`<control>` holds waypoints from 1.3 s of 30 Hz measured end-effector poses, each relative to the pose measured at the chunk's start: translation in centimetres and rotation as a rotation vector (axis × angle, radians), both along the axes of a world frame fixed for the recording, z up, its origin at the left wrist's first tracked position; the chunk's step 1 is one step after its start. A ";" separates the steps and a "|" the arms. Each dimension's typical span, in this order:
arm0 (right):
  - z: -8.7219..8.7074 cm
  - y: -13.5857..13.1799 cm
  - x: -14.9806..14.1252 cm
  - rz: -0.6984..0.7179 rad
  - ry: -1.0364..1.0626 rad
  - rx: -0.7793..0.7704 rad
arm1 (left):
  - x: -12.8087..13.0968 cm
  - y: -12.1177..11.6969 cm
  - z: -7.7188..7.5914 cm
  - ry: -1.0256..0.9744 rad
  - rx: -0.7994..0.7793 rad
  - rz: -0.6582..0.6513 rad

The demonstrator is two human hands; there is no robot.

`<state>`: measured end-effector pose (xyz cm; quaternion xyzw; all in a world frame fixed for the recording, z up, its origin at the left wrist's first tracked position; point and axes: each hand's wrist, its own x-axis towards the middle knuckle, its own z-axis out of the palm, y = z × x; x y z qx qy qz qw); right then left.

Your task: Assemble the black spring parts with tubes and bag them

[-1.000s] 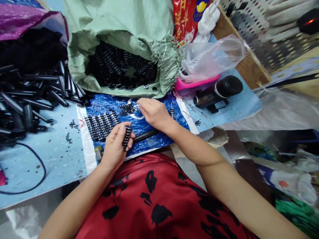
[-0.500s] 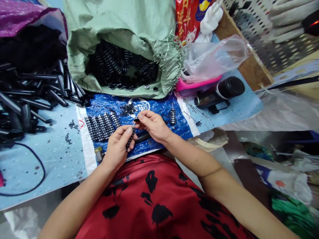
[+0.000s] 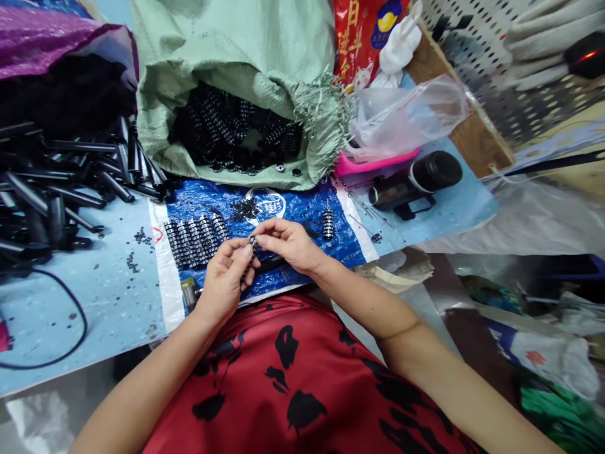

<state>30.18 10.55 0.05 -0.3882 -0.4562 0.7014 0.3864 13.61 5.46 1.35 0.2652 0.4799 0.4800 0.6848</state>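
Blue mat, row of stacks laid out, one more in hand.
Head view: the held stack is gripped by the left hand, its tip pinched by the right hand; its fullness cannot be told. The row, apparently done, lies at nine o'clock from the hands; pieces are left in the sack at twelve.

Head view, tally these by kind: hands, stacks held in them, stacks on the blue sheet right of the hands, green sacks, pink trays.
Hands: 2, left hand and right hand
Held black stack: 1
Lone stack on the sheet: 1
Green sack: 1
Pink tray: 1
Total: 6
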 end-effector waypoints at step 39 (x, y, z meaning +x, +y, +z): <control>0.2 -0.5 -1.1 -0.056 -0.193 0.319 | -0.4 -0.2 0.6 -0.084 -0.058 0.078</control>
